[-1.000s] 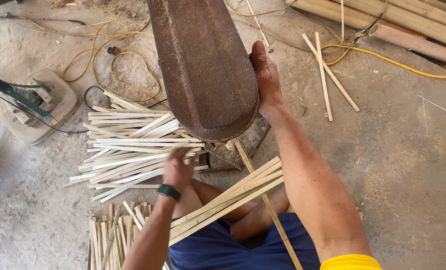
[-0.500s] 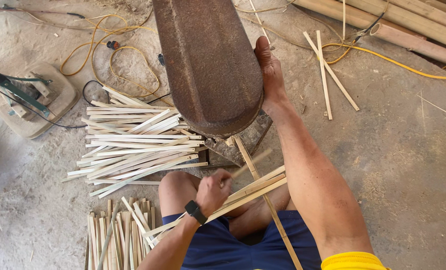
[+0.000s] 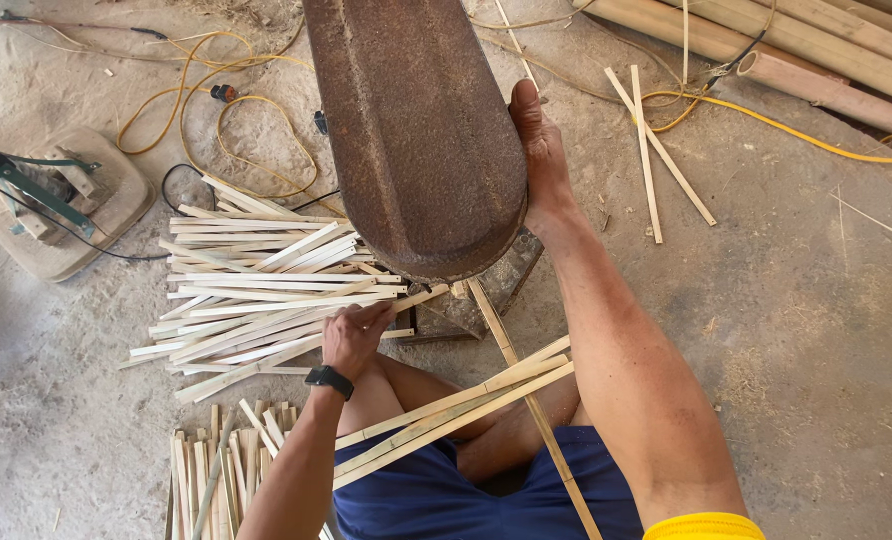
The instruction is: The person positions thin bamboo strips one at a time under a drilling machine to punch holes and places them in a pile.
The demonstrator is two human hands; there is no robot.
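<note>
- The big rusty blade (image 3: 416, 130) is a long, wide piece of brown metal w/ a rough, spotty skin and a round end. It hangs over the middle of the floor, just above a dark block (image 3: 476, 295).
- The right hand (image 3: 538, 150) rests flat on the blade's right edge, fingers closed along it w/ the thumb side pressed on. Prob to keep the heavy blade steady.
- The left hand (image 3: 354, 335) is at the near edge of the stick pile, fingers curled shut on a thin bamboo strip (image 3: 406, 300) that points toward the block. It has a black watch (image 3: 329, 378) on the wrist.
- The stick pile (image 3: 256, 290) lies on the floor left of the block: pale, flat, thin strips, mostly side by side, some crossed. Close by, so easy to reach.
- A few long strips (image 3: 456, 410) lie across the person's lap, over blue shorts (image 3: 436, 495).
- More short strips (image 3: 226, 470) sit in a bunch at the near left part of the floor.
- Far right corner: thick round bamboo poles (image 3: 766, 40) and a yellow cord (image 3: 786, 125). Loose strips (image 3: 656, 150) lie close by.
- Left edge: a flat wood board (image 3: 66, 215) w/ a green metal bit on it.
- The floor (image 3: 816, 330) is grey, dusty and hard.
</note>
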